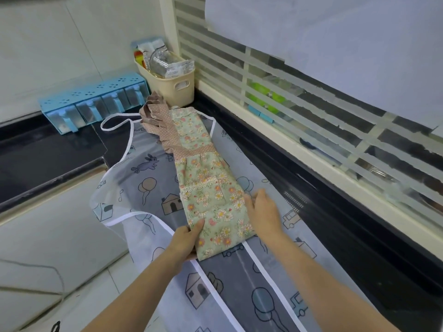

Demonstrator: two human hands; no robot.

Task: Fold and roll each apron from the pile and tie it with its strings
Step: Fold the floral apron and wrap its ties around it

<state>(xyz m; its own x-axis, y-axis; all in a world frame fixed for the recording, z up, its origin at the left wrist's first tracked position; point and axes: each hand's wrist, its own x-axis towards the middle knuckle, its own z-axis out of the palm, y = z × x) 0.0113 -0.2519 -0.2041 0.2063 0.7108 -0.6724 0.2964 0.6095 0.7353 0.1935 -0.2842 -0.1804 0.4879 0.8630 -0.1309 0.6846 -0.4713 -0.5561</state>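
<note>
Thumb of left hand [184, 240] pinches the near hem of the floral apron [208, 188]; right hand [262, 212] lies flat, fingers spread, on its right edge. Folded to a long strip over a translucent printed apron [143, 183] on the counter's near edge [48, 185]. Rolling and tying apparently remain.

Single head-worn view, forward and down, close over the counter [335, 212]

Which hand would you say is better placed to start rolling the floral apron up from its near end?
Probably the left hand: it grips the floral apron at the near end, while the right hand rests farther up its side.
</note>
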